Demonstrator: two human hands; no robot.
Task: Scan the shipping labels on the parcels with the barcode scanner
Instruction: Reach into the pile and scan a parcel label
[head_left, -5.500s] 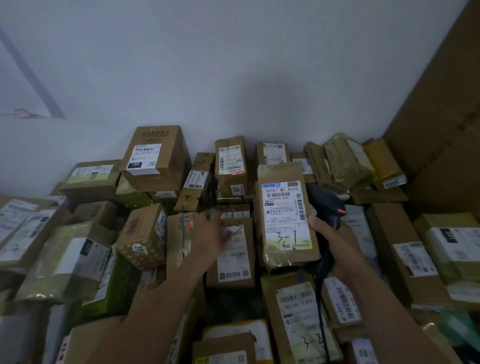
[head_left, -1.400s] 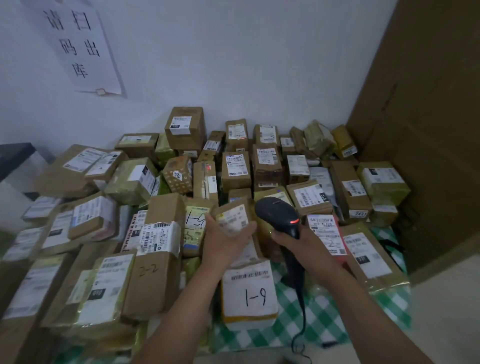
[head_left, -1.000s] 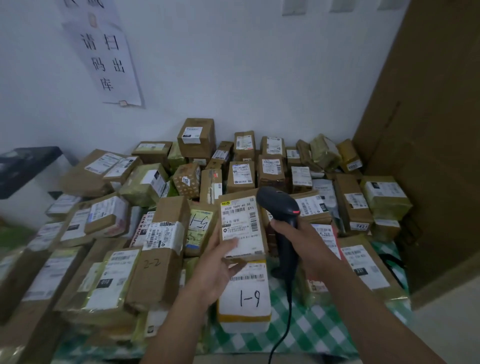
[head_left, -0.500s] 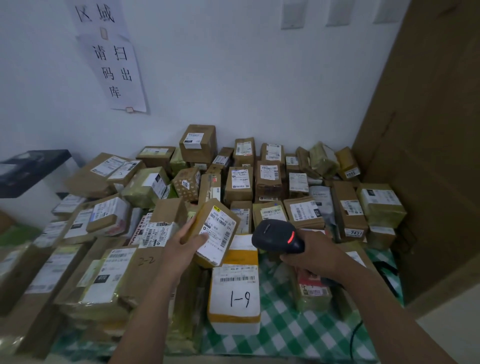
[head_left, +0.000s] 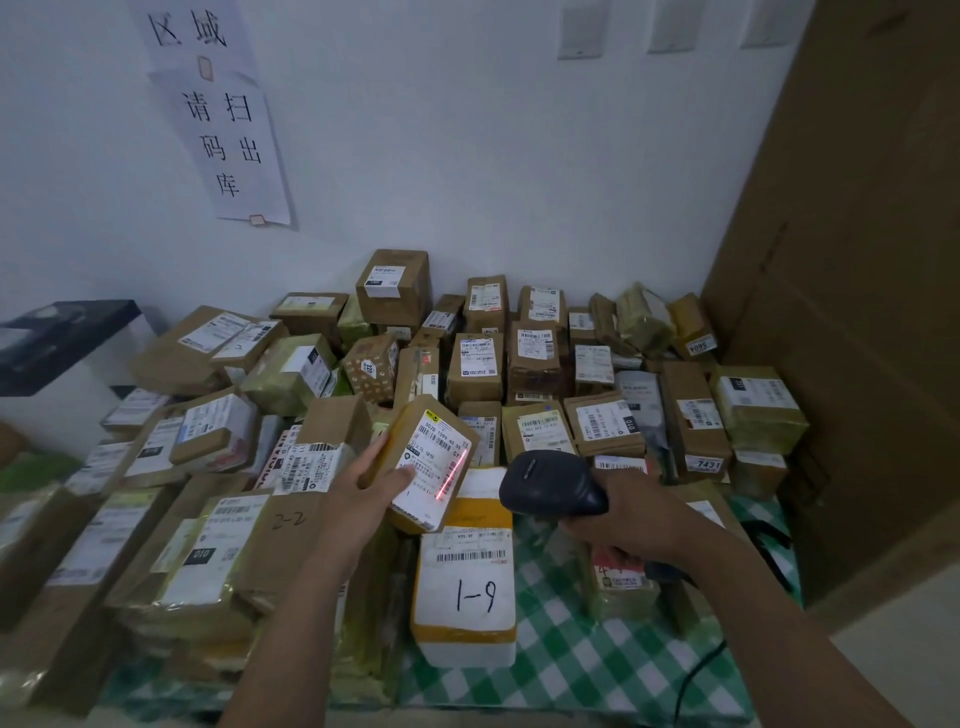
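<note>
Fingers (head_left: 376, 447) of the left hand (head_left: 363, 488) curl round one tilted parcel (head_left: 397, 441), held above the pile (head_left: 478, 369), a red line (head_left: 452, 475) crossing its label (head_left: 431, 457). The right hand (head_left: 631, 514) grips the one scanner (head_left: 550, 491), handle hidden in the fist; piled parcels overlap beyond counting.

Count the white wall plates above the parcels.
3, in a row at the frame's top edge: left plate, middle plate, right plate. Others may lie beyond the frame.
</note>
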